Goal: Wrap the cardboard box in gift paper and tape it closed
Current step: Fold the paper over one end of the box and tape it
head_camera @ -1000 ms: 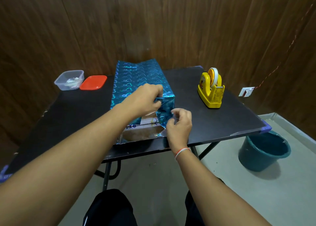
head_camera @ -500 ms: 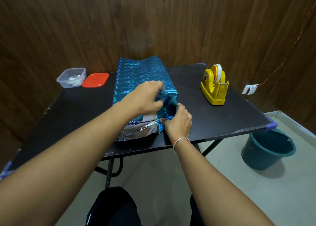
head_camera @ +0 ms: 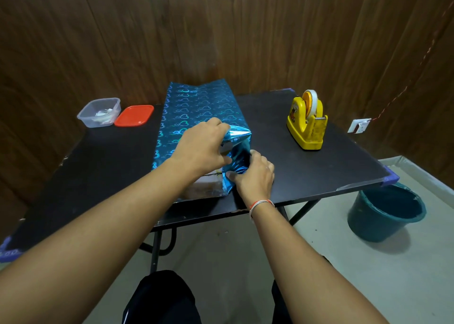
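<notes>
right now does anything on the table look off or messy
Little stands out. The red lid lies off its tub, beside it. The box's near end is still bare; both hands, left and right, are folding the blue paper there.

Dim, warm room light, and the wall panels (head_camera: pixel 221 29) sink into deep brown. Glare flares on the shiny paper (head_camera: pixel 237 137) at centre, a bright streak along its fold. The bucket (head_camera: pixel 385 213) at four o'clock throws a soft shadow onto the floor. Wide-angle bend curves the table (head_camera: pixel 307 171) edge and stretches the forearms at the bottom corners. Slight softness overall.
</notes>
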